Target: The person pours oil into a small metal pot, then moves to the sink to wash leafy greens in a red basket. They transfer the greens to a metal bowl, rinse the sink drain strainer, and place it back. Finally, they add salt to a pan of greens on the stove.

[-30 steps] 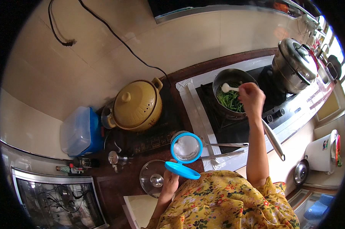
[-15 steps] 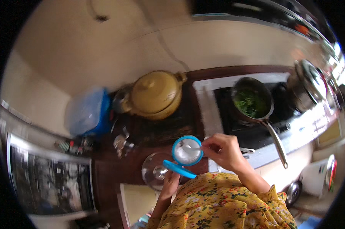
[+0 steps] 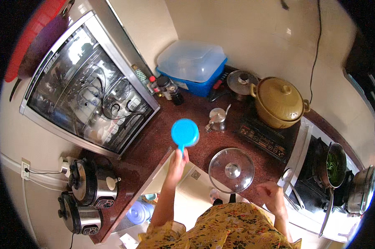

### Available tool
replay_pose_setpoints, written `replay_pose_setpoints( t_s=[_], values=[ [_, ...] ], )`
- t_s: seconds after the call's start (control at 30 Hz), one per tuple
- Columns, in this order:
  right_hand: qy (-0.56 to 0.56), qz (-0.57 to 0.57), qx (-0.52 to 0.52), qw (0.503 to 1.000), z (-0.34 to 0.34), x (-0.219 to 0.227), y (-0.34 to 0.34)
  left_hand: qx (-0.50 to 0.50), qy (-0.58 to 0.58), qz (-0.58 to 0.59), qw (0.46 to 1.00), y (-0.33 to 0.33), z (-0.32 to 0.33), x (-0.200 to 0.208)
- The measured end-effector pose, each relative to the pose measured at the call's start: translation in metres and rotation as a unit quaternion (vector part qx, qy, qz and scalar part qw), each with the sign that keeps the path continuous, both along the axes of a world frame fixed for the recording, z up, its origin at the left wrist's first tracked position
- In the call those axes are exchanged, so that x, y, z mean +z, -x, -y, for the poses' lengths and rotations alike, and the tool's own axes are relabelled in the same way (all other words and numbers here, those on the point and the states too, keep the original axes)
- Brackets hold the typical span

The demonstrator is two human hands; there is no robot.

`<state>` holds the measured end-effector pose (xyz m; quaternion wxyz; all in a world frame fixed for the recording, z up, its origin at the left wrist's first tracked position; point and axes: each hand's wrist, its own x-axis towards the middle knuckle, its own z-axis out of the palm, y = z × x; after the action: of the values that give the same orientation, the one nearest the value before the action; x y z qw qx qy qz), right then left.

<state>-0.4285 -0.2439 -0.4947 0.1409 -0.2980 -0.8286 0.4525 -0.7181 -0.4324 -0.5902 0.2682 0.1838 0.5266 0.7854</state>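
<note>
My left hand (image 3: 177,166) grips a small round canister (image 3: 185,133) by its blue handle, over the counter's front edge. Its blue lid is on, facing up, and its contents are hidden. My right hand (image 3: 273,196) is closed in a loose fist, with nothing visible in it. Just left of that hand lies a clear glass pot lid (image 3: 231,170) with a round metal knob. To its right, a metal spoon (image 3: 288,176) and another long-handled utensil rest along the stove's edge.
A frying pan (image 3: 332,166) with greens and a steel pot (image 3: 364,189) stand at right. Behind are a yellow lidded pot (image 3: 280,101), a steel cruet (image 3: 217,119), a blue storage box (image 3: 191,64) and bottles (image 3: 164,85). A glass-fronted cabinet (image 3: 87,87) and two cookers (image 3: 92,182) occupy the left.
The view has swung left. The canister was uncovered, with my left hand on its lid and my right hand holding a spoon in its white contents. Now it is covered and lifted leftward.
</note>
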Motion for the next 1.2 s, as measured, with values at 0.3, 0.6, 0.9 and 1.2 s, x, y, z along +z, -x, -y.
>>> replay_pose_setpoints(
  t_s=[0.3, 0.6, 0.9, 1.2],
  values=[
    [0.108, 0.110, -0.025, 0.988, 0.061, -0.012, 0.014, 0.000, 0.019, 0.096, 0.995, 0.133, -0.073, -0.061],
    [0.088, 0.106, -0.042, 0.990, 0.073, -0.045, -0.011, -0.010, 0.055, 0.077, 0.995, 0.152, -0.125, -0.091],
    [0.069, 0.086, 0.099, 0.989, 0.069, -0.057, -0.007, 0.136, 0.061, 0.049, 0.988, 0.116, -0.077, -0.083],
    [0.029, 0.029, 0.318, 0.947, 0.067, -0.061, -0.021, 0.182, 0.377, 0.022, 0.908, -0.252, 0.151, -0.201]
  ],
)
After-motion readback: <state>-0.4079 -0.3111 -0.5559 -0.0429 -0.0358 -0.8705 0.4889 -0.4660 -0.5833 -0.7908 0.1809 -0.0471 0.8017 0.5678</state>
